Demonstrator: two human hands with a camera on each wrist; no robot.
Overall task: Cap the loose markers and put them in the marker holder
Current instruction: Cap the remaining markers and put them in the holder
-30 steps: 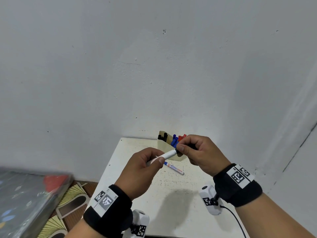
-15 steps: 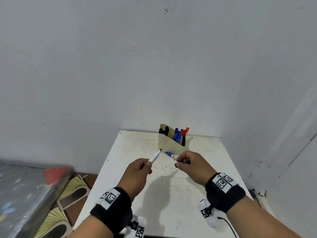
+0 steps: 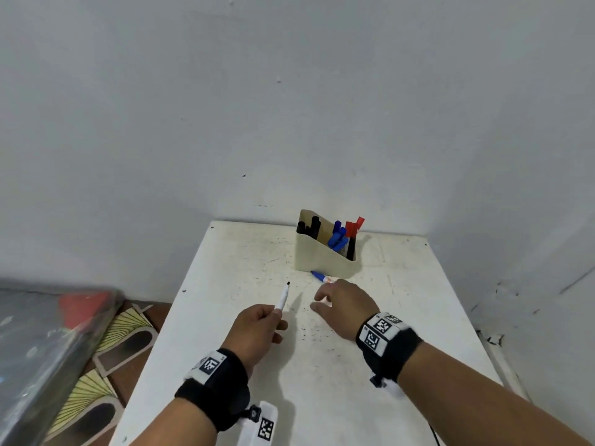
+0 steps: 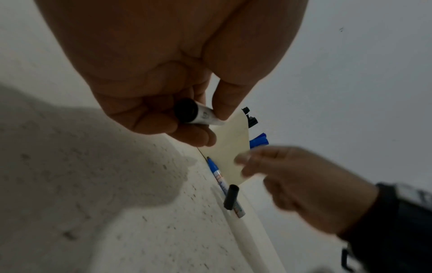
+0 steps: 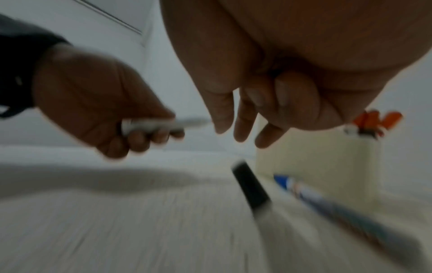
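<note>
1. two things differ from a second ago: your hands, which met in front of you at the black-tipped marker [image 3: 282,297], are now apart and low over the table [image 3: 225,317], and the black cap [image 4: 231,196] that your right hand [image 3: 346,309] carried half a second ago now lies loose on the table.
2. that cap rests across the barrel of the blue marker [image 4: 218,174], which lies just in front of the marker holder [image 3: 322,260]. the head view hides the cap under your right hand.
3. i judge this a setback, not progress: the black-tipped marker is bare at the tip, so capping it has to be done over, and the blue marker lies uncapped too.
4. your left hand [image 3: 257,329] has its fingers and thumb curled round the lower barrel of the black-tipped marker, tip pointing up and away towards the holder.
5. your right hand holds nothing: its fingers [image 5: 219,118] hang loosely spread, pointing down, just above the cap and not touching it as far as the blurred wrist view shows.
6. black, blue and red capped markers already stand in the holder at the back of the table, against the wall.
7. the likely next move is to pinch the cap with the right hand.
</note>
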